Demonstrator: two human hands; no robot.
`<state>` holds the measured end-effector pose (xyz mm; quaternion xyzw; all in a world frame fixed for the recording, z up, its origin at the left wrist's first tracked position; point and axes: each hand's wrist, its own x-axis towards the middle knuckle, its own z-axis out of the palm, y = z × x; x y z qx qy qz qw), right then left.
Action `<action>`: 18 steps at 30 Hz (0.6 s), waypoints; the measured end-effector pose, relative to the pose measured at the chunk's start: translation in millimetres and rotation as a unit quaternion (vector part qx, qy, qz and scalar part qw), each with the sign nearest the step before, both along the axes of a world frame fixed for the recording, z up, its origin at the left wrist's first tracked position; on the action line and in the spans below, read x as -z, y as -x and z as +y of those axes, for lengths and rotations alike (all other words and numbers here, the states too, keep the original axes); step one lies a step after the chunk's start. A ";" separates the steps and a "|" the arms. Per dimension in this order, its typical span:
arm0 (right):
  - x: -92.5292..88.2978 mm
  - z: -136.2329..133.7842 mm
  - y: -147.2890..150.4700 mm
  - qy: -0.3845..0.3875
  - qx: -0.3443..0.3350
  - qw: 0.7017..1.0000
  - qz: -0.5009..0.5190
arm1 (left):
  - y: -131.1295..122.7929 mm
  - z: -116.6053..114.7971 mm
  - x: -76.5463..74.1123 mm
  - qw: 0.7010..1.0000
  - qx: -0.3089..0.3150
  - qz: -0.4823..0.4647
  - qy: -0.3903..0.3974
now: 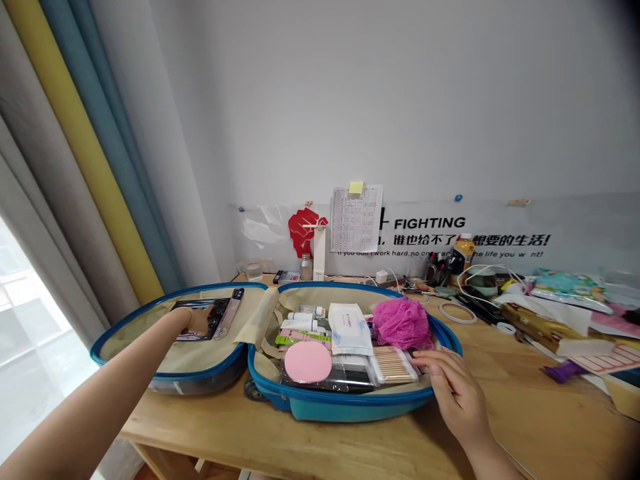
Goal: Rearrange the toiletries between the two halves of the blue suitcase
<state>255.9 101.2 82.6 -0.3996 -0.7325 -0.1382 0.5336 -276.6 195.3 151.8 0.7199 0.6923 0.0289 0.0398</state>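
Suitcase [350, 408] unfolded on the desk [520, 393], both halves facing up. Step in hand, my reading: sorting small packets inside it, with the left half as the working spot. My left hand [199, 323] is down on a black packet [217, 316] there, beside a long slim pack [230, 316]; whether the fingers grip or merely press, I cannot tell. The next move would seem to call for a sure hold on that packet's edge, leaving its neighbour undisturbed.

Pose: hands well apart. Left arm stretched long across the near rim, hand low. Right arm bent in from the lower right; right hand [457, 387] over the rim, fingers loosely extended, nothing visibly gripped. Fingertips close by the cotton swabs [393, 365], below the pink mesh puff [401, 323]; contact unclear.
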 end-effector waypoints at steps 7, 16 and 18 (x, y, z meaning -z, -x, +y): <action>1.0 -0.1 -0.3 -0.003 -0.002 1.000 -0.005 | 22.0 -12.4 25.1 0.990 -0.071 0.093 0.080; -0.9 -0.9 1.0 -0.014 -0.001 1.000 -0.008 | 33.5 -22.3 7.5 0.996 -0.059 0.067 0.009; -1.1 -1.1 0.9 -0.012 -0.003 1.000 -0.006 | 32.9 -26.6 -7.4 0.995 -0.078 0.053 -0.030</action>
